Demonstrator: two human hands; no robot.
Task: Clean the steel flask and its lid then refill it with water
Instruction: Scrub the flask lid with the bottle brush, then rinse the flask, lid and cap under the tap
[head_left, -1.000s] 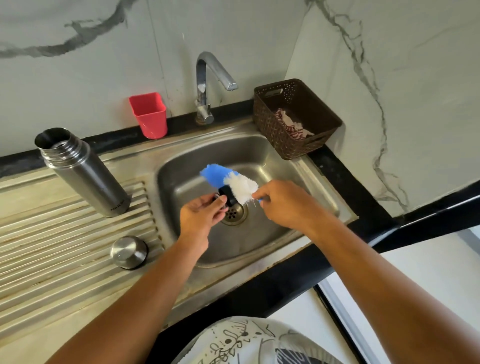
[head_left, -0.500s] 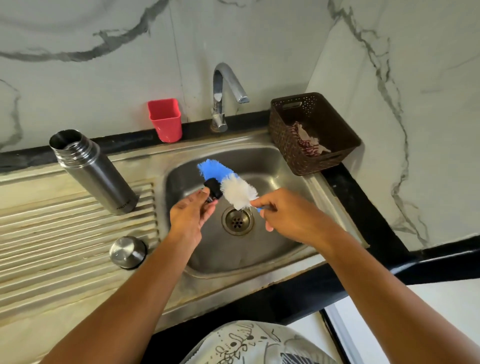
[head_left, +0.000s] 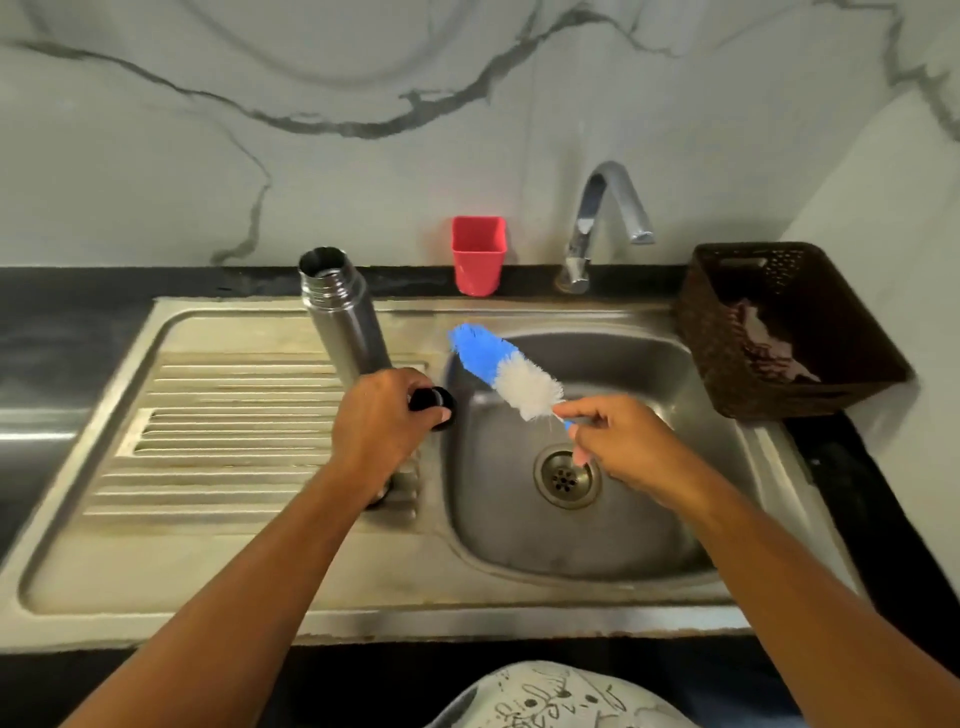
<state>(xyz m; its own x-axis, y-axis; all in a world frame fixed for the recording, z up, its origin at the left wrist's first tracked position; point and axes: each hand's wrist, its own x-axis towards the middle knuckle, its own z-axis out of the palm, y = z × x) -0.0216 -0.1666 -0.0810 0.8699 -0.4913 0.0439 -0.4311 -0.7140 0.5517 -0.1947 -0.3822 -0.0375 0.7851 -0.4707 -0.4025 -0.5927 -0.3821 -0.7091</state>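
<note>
right hand (head_left: 618, 441) pinches brush (head_left: 506, 371), left (head_left: 382, 421) grips stopper (head_left: 434, 400)

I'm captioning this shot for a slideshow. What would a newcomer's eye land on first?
The blue and white brush, held by the right hand over the sink, stands out most. Next comes the open steel flask standing on the draining board, behind the left hand, which grips a black stopper. A red cup stands at the back.
</note>
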